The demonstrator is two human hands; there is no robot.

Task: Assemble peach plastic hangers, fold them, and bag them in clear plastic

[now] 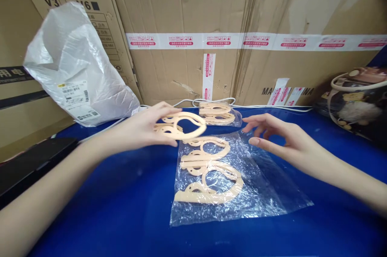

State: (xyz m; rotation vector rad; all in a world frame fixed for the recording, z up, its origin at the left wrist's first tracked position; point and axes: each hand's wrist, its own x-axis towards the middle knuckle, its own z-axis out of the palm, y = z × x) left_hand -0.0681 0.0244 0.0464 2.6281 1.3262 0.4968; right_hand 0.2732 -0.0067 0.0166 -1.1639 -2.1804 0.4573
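Observation:
My left hand (151,126) grips a beige plastic folding hanger (195,126), folded up with its rounded loop pointing right. It is held just above the far left part of a clear plastic bag (256,192). On or inside that bag, which I cannot tell, lie more beige folding hangers (223,196) of the same shape, loops to the right. My right hand (281,138) hovers by the bag's far right side, fingers curved and apart, with nothing in them. Behind the bag lies a wrapped pack of beige hangers (217,114).
Large cardboard boxes (181,71) stand along the back of the blue table (121,208). A white plastic mailer bag (81,59) leans at the left, near a black object (36,164). A white cable (272,106) runs along the back. At the right sits a dark bag (356,108) with a light handle.

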